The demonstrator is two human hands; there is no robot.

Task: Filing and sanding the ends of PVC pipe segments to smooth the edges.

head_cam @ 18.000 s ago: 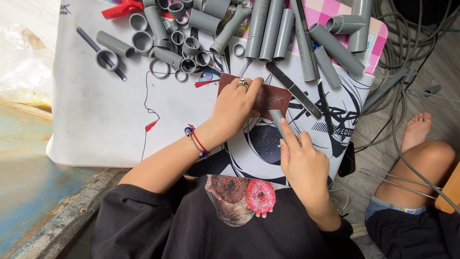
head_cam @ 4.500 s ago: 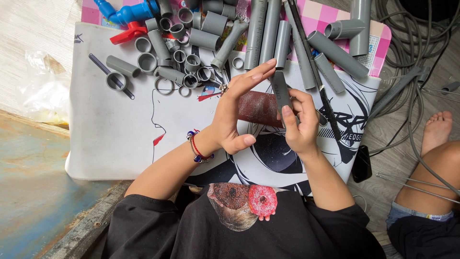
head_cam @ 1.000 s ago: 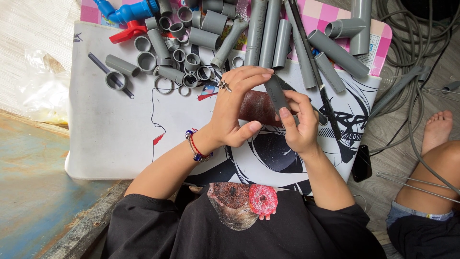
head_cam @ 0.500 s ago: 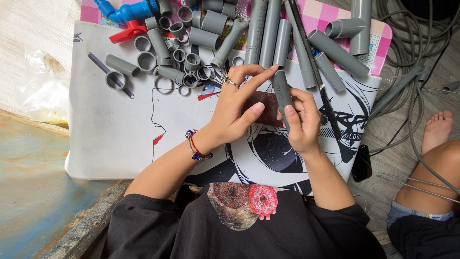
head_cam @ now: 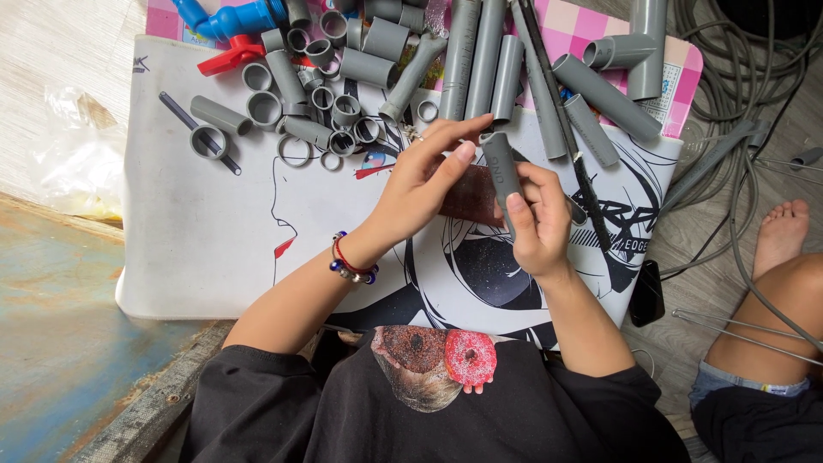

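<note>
My right hand [head_cam: 542,225] grips a short grey plastic pipe piece [head_cam: 500,167] and holds it upright over a white printed sheet [head_cam: 206,240]. My left hand [head_cam: 422,187] has its fingers stretched toward the top of that pipe, with the fingertips at or close to it. A dark reddish-brown piece of sandpaper [head_cam: 470,194] lies under my hands, against my left palm; whether I grip it is unclear. A beaded bracelet [head_cam: 350,264] is on my left wrist.
Several grey pipe lengths [head_cam: 480,60], couplings and cut rings [head_cam: 296,151] lie across the sheet's far side, with a blue fitting [head_cam: 227,17] and red handle [head_cam: 230,57]. A black phone [head_cam: 647,293] and grey cables [head_cam: 737,94] lie right. Another person's leg [head_cam: 771,300] is at lower right.
Over the last second my left hand's fingers opened and reached up to the pipe's top end. My right hand has kept the pipe upright in nearly the same spot.
</note>
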